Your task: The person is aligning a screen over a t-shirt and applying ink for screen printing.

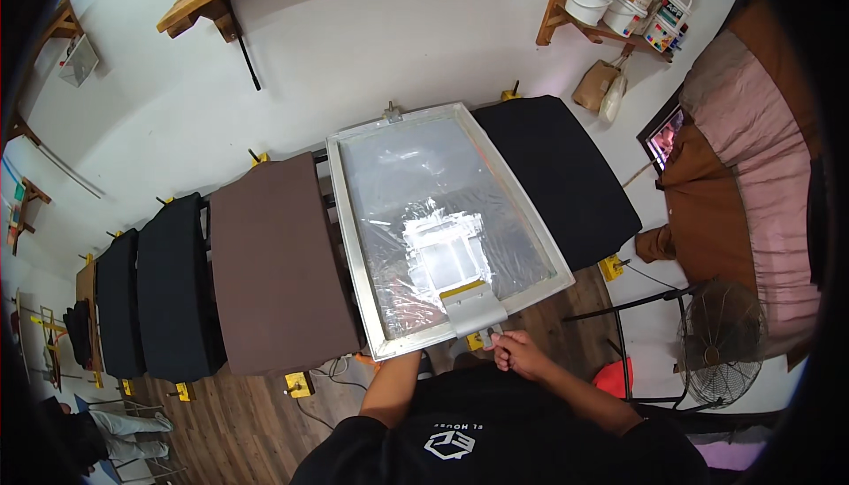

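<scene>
A silkscreen frame (360, 246) with pale metal edges lies in front of me, its mesh under clear, wrinkled film. White ink (442, 229) is smeared around a rectangle toward its near end. On that end rests a grey metal squeegee (475, 310) with a yellowish blade edge. My right hand (520, 354) is closed at the frame's near edge, its fingers pinching a small metal clamp knob (492, 336) just below the squeegee. My left forearm reaches to the near left corner; my left hand (368, 360) is mostly hidden beneath the frame, so its fingers cannot be made out.
Left of the frame are a brown garment-covered platen (279, 264) and black ones (179, 286); another black platen (557, 175) is on the right. A standing fan (721, 343) is at right. Ink tubs (588, 0) crowd a wall shelf. Another person's legs (133, 432) show lower left.
</scene>
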Available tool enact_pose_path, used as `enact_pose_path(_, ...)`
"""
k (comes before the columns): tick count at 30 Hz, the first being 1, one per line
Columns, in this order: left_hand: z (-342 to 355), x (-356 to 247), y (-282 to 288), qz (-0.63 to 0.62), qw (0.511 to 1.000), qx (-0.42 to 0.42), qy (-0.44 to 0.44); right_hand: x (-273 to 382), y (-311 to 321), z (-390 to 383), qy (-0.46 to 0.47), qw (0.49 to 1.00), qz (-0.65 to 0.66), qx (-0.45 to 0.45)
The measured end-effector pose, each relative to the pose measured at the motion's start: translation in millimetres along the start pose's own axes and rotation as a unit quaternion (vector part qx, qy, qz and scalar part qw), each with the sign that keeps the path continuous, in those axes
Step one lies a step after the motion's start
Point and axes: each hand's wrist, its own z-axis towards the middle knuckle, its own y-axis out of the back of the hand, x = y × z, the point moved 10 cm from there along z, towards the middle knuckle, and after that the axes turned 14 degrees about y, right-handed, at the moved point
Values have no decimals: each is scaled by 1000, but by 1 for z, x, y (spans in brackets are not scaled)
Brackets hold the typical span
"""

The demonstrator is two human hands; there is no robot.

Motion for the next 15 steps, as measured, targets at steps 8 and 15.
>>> enact_pose_path(8, -1, 4, 29, -14, 1000, -8, 14, -2, 3, 3, -13, 1000, -21, 18)
enact_pose_path(15, 7, 1, 36, -25, 999, -4, 22, -3, 0, 4, -2, 1000, -9, 19)
